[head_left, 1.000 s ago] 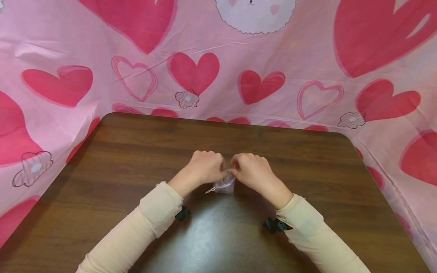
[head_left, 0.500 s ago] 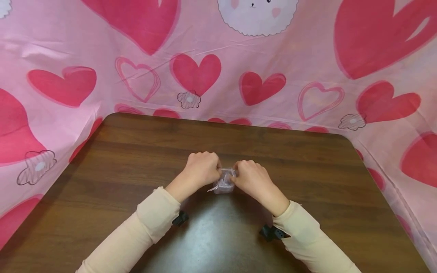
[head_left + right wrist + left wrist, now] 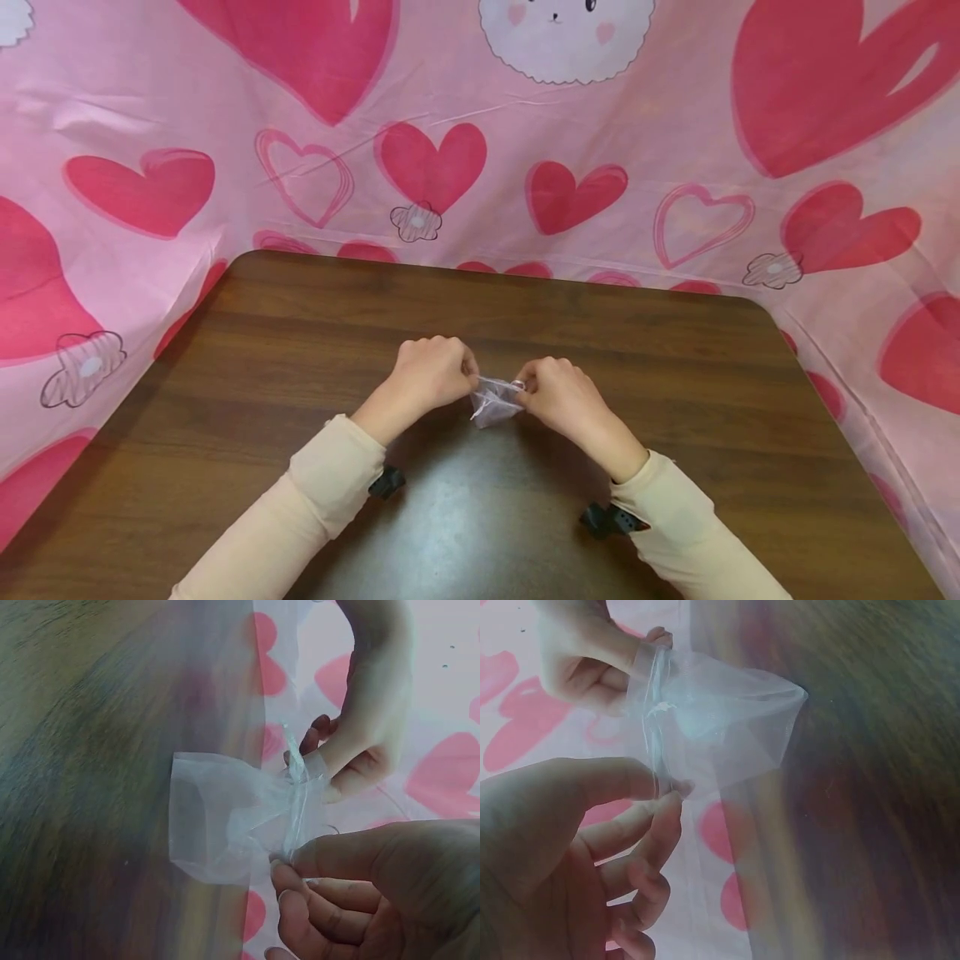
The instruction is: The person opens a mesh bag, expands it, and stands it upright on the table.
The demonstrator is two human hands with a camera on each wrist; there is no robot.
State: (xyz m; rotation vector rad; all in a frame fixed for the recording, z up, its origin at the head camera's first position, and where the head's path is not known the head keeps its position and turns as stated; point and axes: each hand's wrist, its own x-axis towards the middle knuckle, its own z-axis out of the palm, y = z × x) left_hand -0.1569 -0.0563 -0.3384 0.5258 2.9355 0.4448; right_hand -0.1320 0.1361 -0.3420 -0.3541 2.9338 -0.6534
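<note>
A small sheer white drawstring pouch (image 3: pixel 495 406) hangs between the two hands above the table. My left hand (image 3: pixel 431 372) pinches the left side of its mouth between thumb and fingertips. Opposite it, my right hand (image 3: pixel 564 397) pinches the right side of the mouth. In the left wrist view a pale cord (image 3: pixel 657 712) runs through the pouch's gathered rim, and its mesh body (image 3: pixel 739 720) tapers away toward the table. A paler patch shows through the mesh in both wrist views; whether it is something inside or folded fabric, I cannot tell.
The brown wood-grain table (image 3: pixel 315 333) spreads out under both forearms. Pink cloth with red hearts (image 3: pixel 431 158) hangs behind the table and along its sides. Black wrist cameras (image 3: pixel 613 520) sit under the beige sleeves (image 3: pixel 337 467).
My hands have moved apart, the left one leftward, and the pouch's mouth is now stretched wider between them. Both hands keep hold of the rim.
</note>
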